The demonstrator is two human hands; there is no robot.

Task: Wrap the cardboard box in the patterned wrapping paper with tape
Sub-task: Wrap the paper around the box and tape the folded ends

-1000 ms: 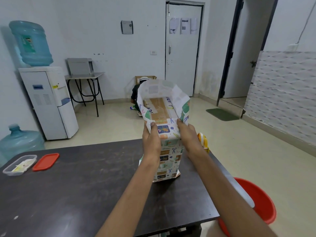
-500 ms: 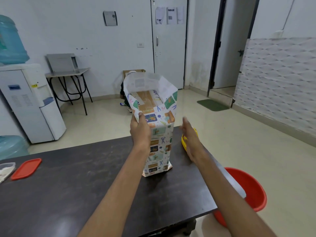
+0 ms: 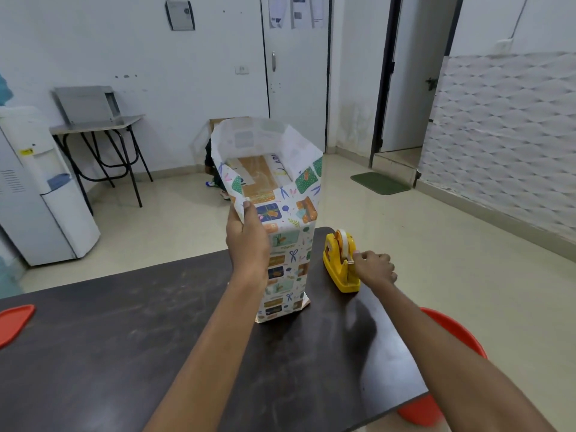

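Left grip [image 3: 247, 241] clasps wrapping paper [image 3: 290, 244] on upright cardboard box [image 3: 254, 176]; right grip [image 3: 372, 268] pinches tape [image 3: 343, 243]. Paper above left grip looks floppy, probably tearable: hold at box edge.

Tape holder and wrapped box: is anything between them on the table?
No. In the head view, only a bare strip of table separates the wrapped box from the yellow tape holder. The right hand pinches tape at its other side.
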